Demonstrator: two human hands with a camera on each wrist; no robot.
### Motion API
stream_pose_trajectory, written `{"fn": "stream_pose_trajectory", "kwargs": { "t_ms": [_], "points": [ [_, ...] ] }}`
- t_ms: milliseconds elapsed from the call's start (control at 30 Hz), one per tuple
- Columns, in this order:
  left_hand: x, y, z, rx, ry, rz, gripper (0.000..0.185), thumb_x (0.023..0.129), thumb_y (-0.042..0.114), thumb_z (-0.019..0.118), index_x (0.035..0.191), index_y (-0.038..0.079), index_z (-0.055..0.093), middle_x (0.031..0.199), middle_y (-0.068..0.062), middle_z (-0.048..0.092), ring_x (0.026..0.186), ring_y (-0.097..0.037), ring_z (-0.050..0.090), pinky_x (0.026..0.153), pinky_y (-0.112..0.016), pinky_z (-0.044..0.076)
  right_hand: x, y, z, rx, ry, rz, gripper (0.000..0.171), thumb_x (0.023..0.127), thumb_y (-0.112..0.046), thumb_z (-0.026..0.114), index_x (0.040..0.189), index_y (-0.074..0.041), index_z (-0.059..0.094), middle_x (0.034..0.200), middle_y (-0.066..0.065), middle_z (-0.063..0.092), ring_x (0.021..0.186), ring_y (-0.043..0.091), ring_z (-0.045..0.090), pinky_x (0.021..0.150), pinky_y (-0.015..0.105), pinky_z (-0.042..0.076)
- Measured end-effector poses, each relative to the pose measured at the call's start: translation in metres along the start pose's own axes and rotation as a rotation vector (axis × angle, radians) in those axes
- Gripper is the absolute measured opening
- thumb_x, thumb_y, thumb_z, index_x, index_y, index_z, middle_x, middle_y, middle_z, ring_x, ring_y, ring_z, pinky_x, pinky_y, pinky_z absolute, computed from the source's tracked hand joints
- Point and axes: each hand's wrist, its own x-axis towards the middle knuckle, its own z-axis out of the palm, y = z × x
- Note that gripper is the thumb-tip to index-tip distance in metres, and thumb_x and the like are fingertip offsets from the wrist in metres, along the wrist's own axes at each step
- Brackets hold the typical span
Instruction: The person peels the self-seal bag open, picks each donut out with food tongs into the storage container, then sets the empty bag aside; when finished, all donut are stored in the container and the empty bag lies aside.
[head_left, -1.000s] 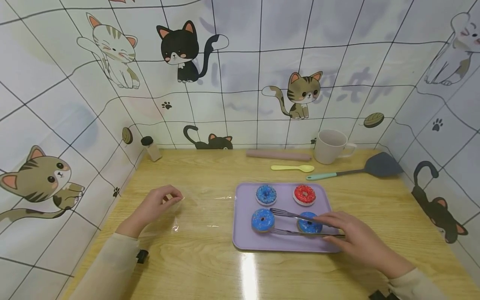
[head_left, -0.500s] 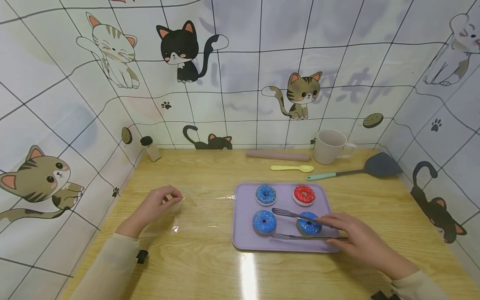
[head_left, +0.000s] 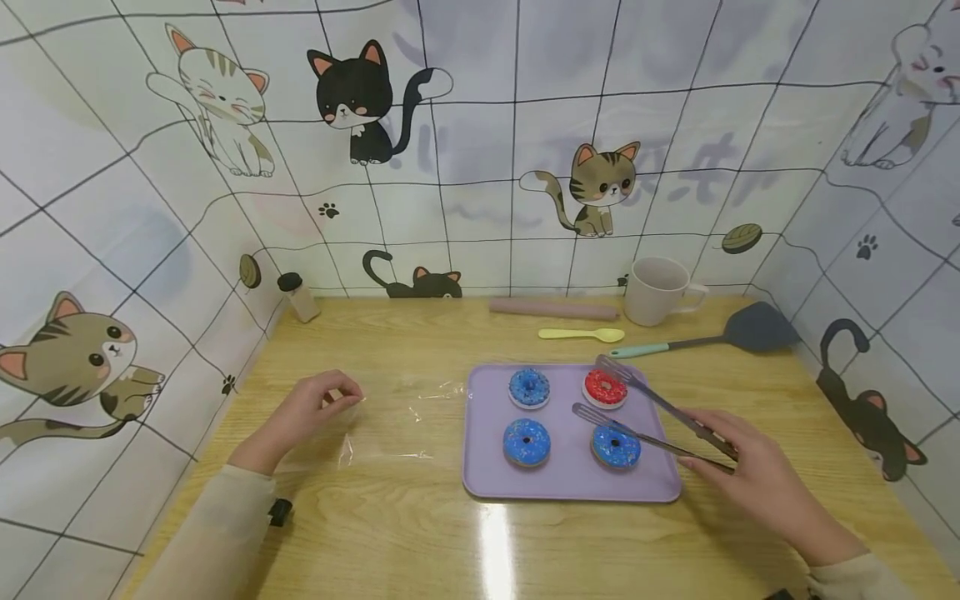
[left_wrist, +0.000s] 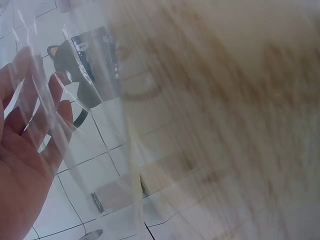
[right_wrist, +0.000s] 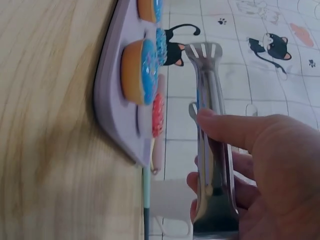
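My right hand (head_left: 772,483) grips metal serving tongs (head_left: 667,406), their arms spread and nothing between their ends. The tongs hang above a purple tray (head_left: 487,471), with one end over a red-topped donut (head_left: 596,393). Three blue donuts share the tray: a sprinkled one (head_left: 518,386) at the back left, a glazed one (head_left: 516,450) at the front left and another (head_left: 627,457) at the front right, partly behind the tongs. My left hand (head_left: 318,408) pinches the edge of a clear plastic bag (head_left: 397,429) lying on the table; the bag blurs the left wrist view.
Behind the tray lie a yellow spoon (head_left: 581,334), a brownish-pink rolling pin (head_left: 553,309) and a green-handled spatula (head_left: 757,327). A pale mug (head_left: 655,292) stands at the back right, a black-capped shaker (head_left: 299,297) at the back left. Cat-printed walls enclose the table.
My right hand has turned and drawn the tongs from beside the front left donut, up and rightward toward the red one. My left hand stays in place on the bag.
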Motion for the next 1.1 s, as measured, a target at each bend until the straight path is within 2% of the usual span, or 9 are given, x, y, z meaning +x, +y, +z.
{"fn": "stream_pose_trajectory", "kwargs": {
  "t_ms": [67,167,267,333,500,667,833,1100],
  "points": [
    [-0.001,-0.001,0.000,0.001,-0.009,-0.009,0.003,0.099,0.014,0.071,0.100,0.015,0.074,0.100,0.006,0.073,0.093,-0.013,0.066,0.077,-0.028,0.054,-0.001,0.007,-0.002,-0.016,0.005,0.059,0.065,0.077,-0.021,0.093,0.136,-0.014,0.066,0.125,0.014,0.068,0.106,0.025,0.065,0.075,0.029,0.057],
    [-0.003,-0.003,0.000,0.000,-0.017,-0.024,0.003,0.099,0.017,0.071,0.100,0.016,0.074,0.100,0.007,0.073,0.092,-0.012,0.065,0.077,-0.027,0.054,-0.003,0.020,-0.004,-0.033,0.011,0.130,0.066,0.080,-0.021,0.091,0.138,-0.006,0.063,0.128,0.025,0.065,0.107,0.044,0.064,0.075,0.053,0.057],
    [-0.005,-0.005,0.002,0.005,-0.022,-0.034,0.004,0.100,0.019,0.070,0.100,0.017,0.073,0.099,0.007,0.073,0.093,-0.012,0.065,0.077,-0.027,0.054,-0.005,0.033,-0.006,-0.049,0.023,0.191,0.067,0.082,-0.019,0.089,0.139,0.000,0.060,0.131,0.031,0.062,0.109,0.052,0.060,0.079,0.065,0.051],
    [-0.005,-0.006,0.003,0.014,-0.029,-0.041,0.003,0.100,0.018,0.070,0.100,0.018,0.073,0.100,0.007,0.073,0.093,-0.012,0.065,0.077,-0.028,0.054,-0.008,0.041,-0.008,-0.060,0.026,0.233,0.068,0.083,-0.020,0.087,0.140,0.002,0.057,0.132,0.034,0.060,0.111,0.055,0.058,0.081,0.067,0.047],
    [-0.006,-0.007,0.004,0.044,-0.040,-0.073,0.004,0.099,0.015,0.071,0.101,0.016,0.074,0.101,0.006,0.072,0.096,-0.015,0.066,0.085,-0.041,0.054,-0.016,0.059,-0.010,-0.080,0.004,0.324,0.071,0.089,-0.028,0.083,0.145,0.004,0.052,0.134,0.037,0.056,0.110,0.057,0.056,0.081,0.068,0.046],
    [-0.010,-0.007,0.005,0.048,-0.050,-0.110,0.004,0.099,0.016,0.071,0.101,0.016,0.075,0.101,0.006,0.072,0.098,-0.016,0.065,0.093,-0.054,0.053,-0.021,0.073,-0.010,-0.080,-0.027,0.365,0.075,0.089,-0.033,0.083,0.145,0.005,0.051,0.133,0.039,0.055,0.106,0.057,0.057,0.077,0.065,0.048],
    [-0.009,-0.009,0.008,0.056,-0.050,-0.086,0.005,0.098,0.018,0.071,0.100,0.016,0.075,0.100,0.007,0.072,0.097,-0.015,0.066,0.092,-0.052,0.052,-0.022,0.083,-0.010,-0.074,-0.053,0.391,0.077,0.088,-0.034,0.084,0.143,0.008,0.051,0.131,0.040,0.056,0.104,0.057,0.059,0.074,0.063,0.050],
    [-0.001,-0.006,0.008,0.055,-0.074,-0.068,0.006,0.098,0.021,0.072,0.099,0.016,0.075,0.098,0.009,0.071,0.098,-0.016,0.066,0.093,-0.051,0.052,-0.023,0.091,-0.010,-0.095,-0.085,0.414,0.080,0.085,-0.039,0.086,0.139,0.010,0.052,0.127,0.038,0.060,0.100,0.053,0.063,0.064,0.046,0.051]
  ]
}}
